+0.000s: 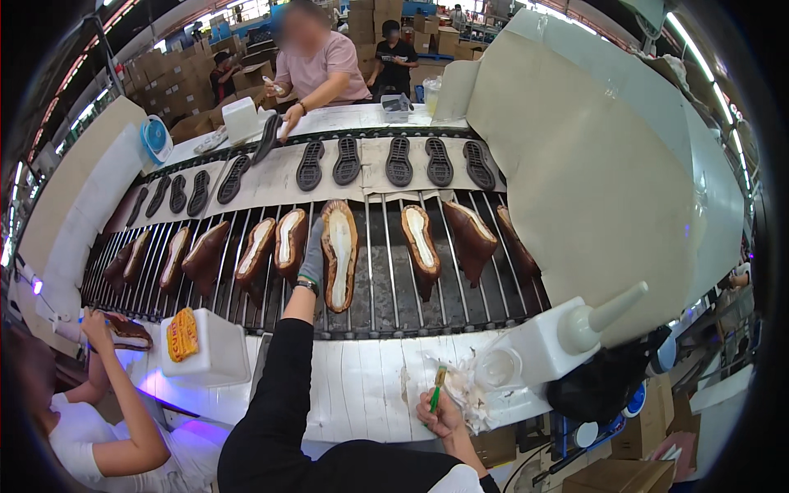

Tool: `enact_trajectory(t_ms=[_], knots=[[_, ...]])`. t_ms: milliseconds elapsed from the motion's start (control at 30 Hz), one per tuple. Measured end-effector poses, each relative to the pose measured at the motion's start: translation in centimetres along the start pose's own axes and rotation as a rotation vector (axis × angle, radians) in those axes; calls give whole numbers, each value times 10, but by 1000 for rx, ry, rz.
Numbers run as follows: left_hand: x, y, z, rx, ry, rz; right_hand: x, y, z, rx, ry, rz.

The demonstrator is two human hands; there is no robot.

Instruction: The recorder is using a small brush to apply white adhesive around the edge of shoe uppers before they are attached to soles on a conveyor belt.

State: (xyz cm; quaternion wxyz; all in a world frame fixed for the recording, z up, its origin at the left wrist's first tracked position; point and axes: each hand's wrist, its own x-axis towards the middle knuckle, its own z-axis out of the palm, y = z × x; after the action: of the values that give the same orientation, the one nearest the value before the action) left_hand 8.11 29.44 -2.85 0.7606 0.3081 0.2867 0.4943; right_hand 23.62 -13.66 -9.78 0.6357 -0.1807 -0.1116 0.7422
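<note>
Holding a brown upper (339, 256), turned pale bottom up, in the gloved left hand (312, 255); gripping a green-handled brush (436, 394) in the right hand (447, 414), well apart and nearer the body. Seems only partway along: can see other uppers (257, 245) to both sides of the left hand and dark soles (399, 162) beyond it, unjoined. Cannot tell wet from dry on any. Cannot see the left fingertips behind the upper, nor the brush tip clearly.

Brown uppers (339, 256): at least 10 | dark soles (399, 161): 11 | green-handled brush (436, 398): 1 | yellow packet (182, 334): 1
</note>
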Motion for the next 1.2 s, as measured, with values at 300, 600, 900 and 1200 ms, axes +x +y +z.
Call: enact_trajectory(t_ms=[300,600,900,1200], knots=[[-155,101,113,-270,188,736,-16,-15,16,-114,96,-242],[-301,-53,44,960,116,718,-89,-110,78,-1321,974,-620],[-385,-109,-29,1098,79,382,-94,-117,90,-2000,1249,-320],[-410,-133,-70,1090,179,460,-69,-111,81,-2313,1255,-152]])
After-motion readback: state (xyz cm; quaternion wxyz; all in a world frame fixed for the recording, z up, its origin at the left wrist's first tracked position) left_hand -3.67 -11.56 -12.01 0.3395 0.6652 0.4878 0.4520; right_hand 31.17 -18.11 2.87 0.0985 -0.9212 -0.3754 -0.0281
